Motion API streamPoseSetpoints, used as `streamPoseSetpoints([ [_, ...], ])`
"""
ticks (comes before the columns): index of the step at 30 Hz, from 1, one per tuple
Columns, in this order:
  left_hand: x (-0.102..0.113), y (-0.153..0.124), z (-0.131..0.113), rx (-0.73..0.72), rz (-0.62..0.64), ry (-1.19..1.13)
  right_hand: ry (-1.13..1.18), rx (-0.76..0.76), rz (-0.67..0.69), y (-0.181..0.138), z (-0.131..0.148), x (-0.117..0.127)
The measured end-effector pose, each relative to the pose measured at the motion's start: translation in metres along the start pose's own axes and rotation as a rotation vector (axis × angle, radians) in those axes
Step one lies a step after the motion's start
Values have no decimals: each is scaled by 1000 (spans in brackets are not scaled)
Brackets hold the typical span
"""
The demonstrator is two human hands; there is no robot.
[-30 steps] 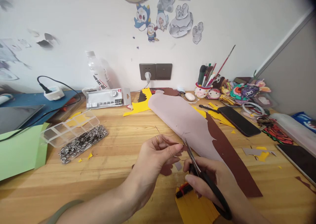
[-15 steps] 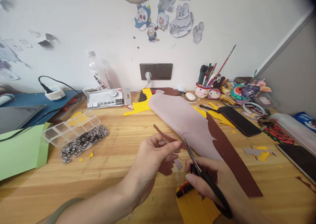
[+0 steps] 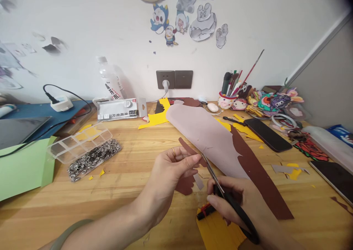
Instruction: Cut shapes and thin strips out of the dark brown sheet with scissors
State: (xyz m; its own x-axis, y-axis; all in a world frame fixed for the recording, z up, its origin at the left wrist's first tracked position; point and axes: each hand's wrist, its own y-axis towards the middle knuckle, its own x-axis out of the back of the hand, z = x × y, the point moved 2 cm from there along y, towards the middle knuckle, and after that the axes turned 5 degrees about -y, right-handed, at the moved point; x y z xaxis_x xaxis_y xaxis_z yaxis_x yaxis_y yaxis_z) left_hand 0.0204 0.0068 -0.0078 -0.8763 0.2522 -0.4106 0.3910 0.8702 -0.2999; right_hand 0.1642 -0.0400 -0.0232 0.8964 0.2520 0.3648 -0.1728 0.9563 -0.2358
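Note:
My left hand [image 3: 173, 169] pinches a narrow curved brown strip [image 3: 186, 145] that looks like leather or thick craft sheet. Wrapped round the black handles of a pair of scissors [image 3: 213, 174] is my right hand [image 3: 237, 195]. The scissor blades look nearly closed, and their tips meet the strip beside my left fingertips. Under my left hand lies a brown scalloped piece [image 3: 185, 185], partly hidden, with a small grey scrap [image 3: 198, 182] beside it. Just beyond both hands, a large pale mauve sheet [image 3: 204, 132] overlaps a dark brown sheet [image 3: 264, 176].
At left sits an open clear box [image 3: 95, 160] of metal rings. A yellow sheet [image 3: 217, 228] and a black-and-red pen [image 3: 205, 210] lie near my right hand. Farther right are a black phone [image 3: 267, 135] and a pen cup [image 3: 227, 101]. A packaged item [image 3: 121, 109] lies at the back.
The brown strip has turned and shifted slightly right in my left fingers. The scissor blades have closed somewhat, with their tips a little farther left.

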Motion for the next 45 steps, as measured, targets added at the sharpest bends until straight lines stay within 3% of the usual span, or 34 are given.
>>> streamPoseSetpoints([
  [17, 0, -1, -3, -23, -6, -20, -2, -20, -31, 1, 2, 1],
  [24, -1, -2, -1, -10, -26, 26, 228, 79, -294, 2, 5, 6],
  [33, -6, -6, 12, 26, -6, 12, 242, 166, -397, -1, 1, 9],
  [45, -11, -9, 14, 137, 74, -29, 247, 143, -356, 2, 2, 10],
])
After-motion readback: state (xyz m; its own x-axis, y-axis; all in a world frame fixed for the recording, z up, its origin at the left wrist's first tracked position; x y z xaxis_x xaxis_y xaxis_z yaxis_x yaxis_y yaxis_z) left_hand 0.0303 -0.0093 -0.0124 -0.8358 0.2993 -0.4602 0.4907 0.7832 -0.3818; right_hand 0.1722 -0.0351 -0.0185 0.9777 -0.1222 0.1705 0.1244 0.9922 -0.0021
